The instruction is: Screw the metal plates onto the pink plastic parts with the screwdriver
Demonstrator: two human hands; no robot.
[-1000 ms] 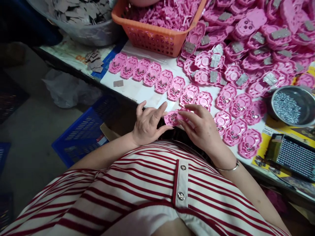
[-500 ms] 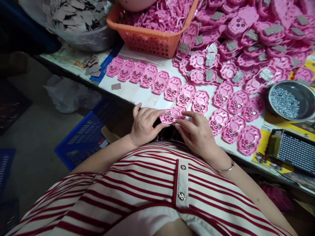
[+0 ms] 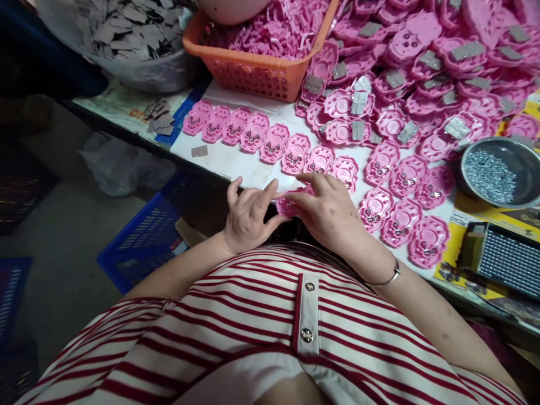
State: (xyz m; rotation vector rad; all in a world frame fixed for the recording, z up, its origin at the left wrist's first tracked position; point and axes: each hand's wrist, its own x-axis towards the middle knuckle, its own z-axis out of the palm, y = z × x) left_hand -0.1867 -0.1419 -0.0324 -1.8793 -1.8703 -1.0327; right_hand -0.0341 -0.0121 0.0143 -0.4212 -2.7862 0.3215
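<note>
A pink plastic case piece [image 3: 285,207] is held at the table's front edge, in front of the striped shirt. My left hand [image 3: 248,216] grips its left end, thumb beneath and index finger raised. My right hand [image 3: 331,211] is closed over the other end, its fingers hiding most of the piece. Just beyond my hands runs a row of similar pink case pieces [image 3: 274,143] with small shiny metal parts in their lower ends. More of these pink case pieces [image 3: 400,223] lie in short rows to the right of my right hand.
An orange basket [image 3: 253,70] of small pink parts stands behind the row, beside a large basin [image 3: 156,76] of grey plates. Pink cases [image 3: 422,67] are heaped at back right. A metal bowl [image 3: 523,169] of screws stands right. One grey plate [image 3: 199,151] lies left.
My right hand has moved left and up over the pink case piece, now covering much of it. My left index finger has lifted off its top.
</note>
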